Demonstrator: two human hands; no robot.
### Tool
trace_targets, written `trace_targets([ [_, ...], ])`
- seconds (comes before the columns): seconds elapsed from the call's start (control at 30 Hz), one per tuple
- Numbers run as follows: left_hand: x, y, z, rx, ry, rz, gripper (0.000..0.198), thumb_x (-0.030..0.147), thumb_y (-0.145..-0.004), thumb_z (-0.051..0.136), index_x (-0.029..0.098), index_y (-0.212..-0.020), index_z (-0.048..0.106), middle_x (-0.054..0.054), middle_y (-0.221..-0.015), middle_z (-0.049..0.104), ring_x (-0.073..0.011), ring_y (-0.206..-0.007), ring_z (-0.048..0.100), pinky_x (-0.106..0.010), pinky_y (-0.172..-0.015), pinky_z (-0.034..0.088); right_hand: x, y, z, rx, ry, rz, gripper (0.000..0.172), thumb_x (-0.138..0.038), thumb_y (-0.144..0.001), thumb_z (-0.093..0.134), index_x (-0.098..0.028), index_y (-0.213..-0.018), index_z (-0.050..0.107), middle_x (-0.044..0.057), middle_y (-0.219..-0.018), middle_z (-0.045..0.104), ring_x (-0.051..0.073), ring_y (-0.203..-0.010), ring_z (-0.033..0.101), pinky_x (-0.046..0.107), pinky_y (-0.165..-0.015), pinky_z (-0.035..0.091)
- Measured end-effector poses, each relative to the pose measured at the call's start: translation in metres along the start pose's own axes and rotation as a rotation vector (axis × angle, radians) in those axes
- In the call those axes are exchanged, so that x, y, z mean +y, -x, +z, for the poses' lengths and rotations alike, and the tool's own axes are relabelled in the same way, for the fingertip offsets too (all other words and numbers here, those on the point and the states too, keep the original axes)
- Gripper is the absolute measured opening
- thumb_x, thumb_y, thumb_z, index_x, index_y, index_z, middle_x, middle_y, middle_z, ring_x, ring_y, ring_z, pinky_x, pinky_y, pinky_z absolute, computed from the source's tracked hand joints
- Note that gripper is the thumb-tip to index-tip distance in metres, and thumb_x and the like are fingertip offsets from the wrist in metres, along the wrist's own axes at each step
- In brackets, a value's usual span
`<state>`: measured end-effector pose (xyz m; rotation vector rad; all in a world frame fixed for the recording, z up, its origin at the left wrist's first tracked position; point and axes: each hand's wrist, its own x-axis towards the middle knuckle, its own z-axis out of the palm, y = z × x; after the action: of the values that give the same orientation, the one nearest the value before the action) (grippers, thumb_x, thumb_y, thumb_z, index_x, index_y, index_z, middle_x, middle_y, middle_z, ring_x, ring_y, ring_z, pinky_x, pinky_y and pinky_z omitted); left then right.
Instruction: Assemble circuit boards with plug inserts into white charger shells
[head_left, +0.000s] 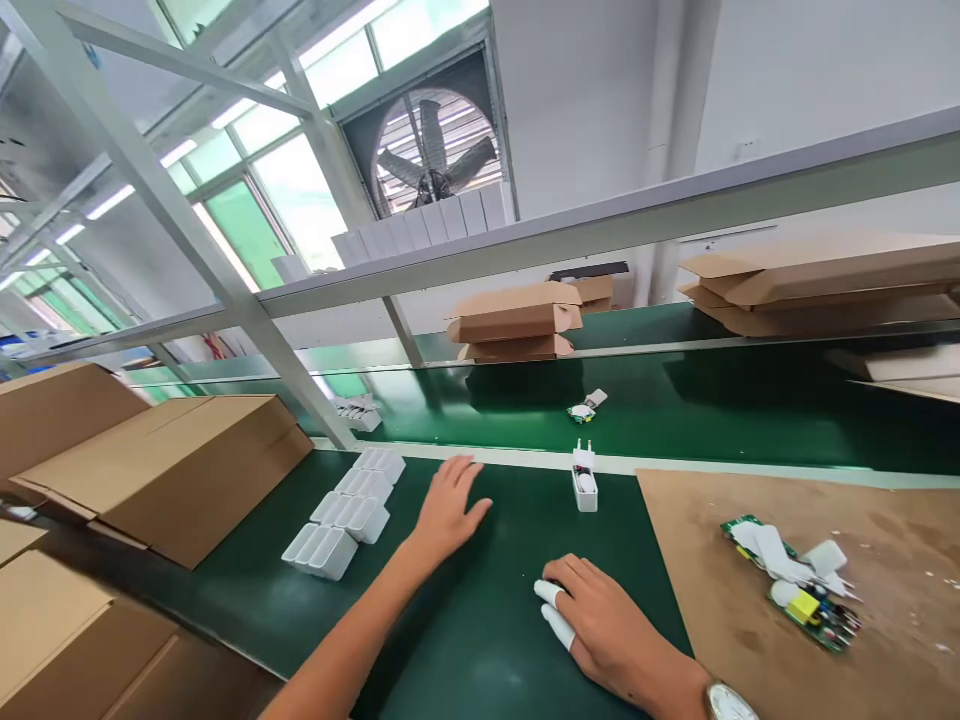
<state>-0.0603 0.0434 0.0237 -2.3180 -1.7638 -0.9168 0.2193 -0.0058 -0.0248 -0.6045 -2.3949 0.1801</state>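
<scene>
In the head view, the left hand [451,508] is over the green table [487,600]. Its fingers are open and spread wide, with nothing in them. At 9 o'clock from it, near but not touching, are small white cases [322,552], set side by side in a slanting line. Past them, also at 9 o'clock, is a big brown cardboard box [202,460].

The right hand [596,622] is low over the table, with its fingers bent. I cannot tell if there is anything under them. Two of its fingers wear white covers [557,627], and there is a watch [729,702] on the wrist at 4 o'clock.

At 12 o'clock from the right hand, and 3 o'clock from the left, is one white case [586,497]. No hand touches it. Its top is open, and a white plug piece [583,458] with two metal pins sticks up at the far end. Further off at 12 o'clock is a little circuit board [580,413] on the green strip behind.

At 3 o'clock from the right hand, more circuit boards [814,615] and white plastic bits [825,557] lie in a pile on a brown sheet [720,640].
</scene>
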Motion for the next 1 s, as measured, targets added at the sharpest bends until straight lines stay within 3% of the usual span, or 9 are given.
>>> trace_targets([
  [0.1, -0.047, 0.016, -0.052, 0.16, -0.272, -0.1, 0.024, 0.034, -0.091, 0.061, 0.017, -0.106, 0.068, -0.02, -0.132, 0.063, -0.0402, -0.138, 0.047, -0.065, -0.11, 0.042, -0.001, 0.001, 0.005, 0.009, 0.0, 0.015, 0.019, -0.009, -0.087, 0.061, -0.023, -0.099, 0.065, 0.011, -0.108, 0.066, 0.027, -0.091, 0.063, 0.042, -0.078, 0.055],
  [0.17, -0.069, 0.033, -0.079, 0.187, -0.448, -0.156, 0.028, 0.042, -0.092, 0.059, 0.016, -0.088, 0.07, -0.024, -0.127, 0.064, -0.046, -0.136, 0.046, -0.068, -0.103, 0.044, -0.002, 0.0, 0.006, 0.004, 0.012, 0.021, 0.02, -0.009, -0.088, 0.06, -0.023, -0.101, 0.065, 0.012, -0.108, 0.066, 0.027, -0.091, 0.062, 0.042, -0.077, 0.055],
  [0.3, -0.085, 0.061, -0.099, 0.092, -0.577, -0.194, 0.03, 0.038, -0.087, 0.061, 0.018, -0.064, 0.064, -0.023, -0.122, 0.066, -0.0501, -0.133, 0.045, -0.068, -0.095, 0.047, -0.003, -0.004, 0.003, -0.008, 0.02, 0.035, 0.017, -0.008, -0.092, 0.057, -0.022, -0.099, 0.065, 0.011, -0.106, 0.065, 0.026, -0.089, 0.06, 0.042, -0.075, 0.054],
  [0.4, -0.068, 0.056, -0.081, 0.017, -0.368, -0.165, 0.024, 0.028, -0.081, 0.059, 0.021, -0.058, 0.058, -0.015, -0.12, 0.071, -0.0412, -0.126, 0.054, -0.06, -0.097, 0.05, -0.005, -0.009, -0.003, -0.029, 0.029, 0.048, 0.017, -0.008, -0.095, 0.053, -0.021, -0.1, 0.063, 0.01, -0.104, 0.065, 0.025, -0.088, 0.059, 0.04, -0.074, 0.053],
  [0.53, -0.014, 0.025, -0.036, -0.146, 0.119, -0.055, 0.013, 0.026, -0.081, 0.055, 0.022, -0.069, 0.057, -0.007, -0.115, 0.072, -0.0235, -0.104, 0.068, -0.039, -0.089, 0.056, -0.01, -0.013, -0.01, -0.063, 0.034, 0.063, 0.018, -0.008, -0.098, 0.049, -0.019, -0.108, 0.059, 0.01, -0.106, 0.065, 0.023, -0.088, 0.06, 0.039, -0.076, 0.054],
  [0.67, 0.031, 0.007, -0.001, -0.216, 0.332, 0.047, 0.008, 0.028, -0.084, 0.057, 0.023, -0.078, 0.059, -0.004, -0.103, 0.071, -0.0178, -0.083, 0.068, -0.031, -0.076, 0.055, -0.007, -0.01, -0.019, -0.119, 0.026, 0.056, 0.022, -0.009, -0.099, 0.049, -0.019, -0.116, 0.058, 0.011, -0.112, 0.066, 0.024, -0.093, 0.062, 0.041, -0.082, 0.057],
  [0.77, 0.037, 0.011, 0.012, -0.181, 0.377, 0.081, 0.021, 0.043, -0.085, 0.067, 0.023, -0.087, 0.061, -0.003, -0.099, 0.068, -0.0179, -0.081, 0.067, -0.031, -0.074, 0.054, 0.009, -0.016, -0.034, -0.105, 0.083, 0.065, 0.026, -0.011, -0.1, 0.047, -0.02, -0.123, 0.056, 0.012, -0.119, 0.065, 0.025, -0.1, 0.064, 0.043, -0.087, 0.058],
  [0.87, 0.03, 0.021, 0.017, -0.172, 0.371, 0.149, 0.036, 0.054, -0.082, 0.073, 0.023, -0.094, 0.062, -0.004, -0.1, 0.067, -0.0196, -0.083, 0.066, -0.032, -0.074, 0.053, 0.035, -0.047, -0.057, -0.115, 0.224, 0.092, 0.028, -0.013, -0.098, 0.049, -0.02, -0.125, 0.057, 0.015, -0.129, 0.061, 0.029, -0.115, 0.061, 0.05, -0.098, 0.055],
  [1.0, 0.024, 0.031, 0.018, -0.181, 0.323, 0.225, 0.045, 0.061, -0.079, 0.075, 0.022, -0.099, 0.062, -0.007, -0.105, 0.067, -0.0222, -0.086, 0.066, -0.034, -0.075, 0.052, 0.071, -0.123, -0.073, -0.399, 0.486, 0.376, 0.028, -0.008, -0.093, 0.052, -0.015, -0.118, 0.062, 0.018, -0.132, 0.059, 0.031, -0.119, 0.06, 0.049, -0.103, 0.051],
])
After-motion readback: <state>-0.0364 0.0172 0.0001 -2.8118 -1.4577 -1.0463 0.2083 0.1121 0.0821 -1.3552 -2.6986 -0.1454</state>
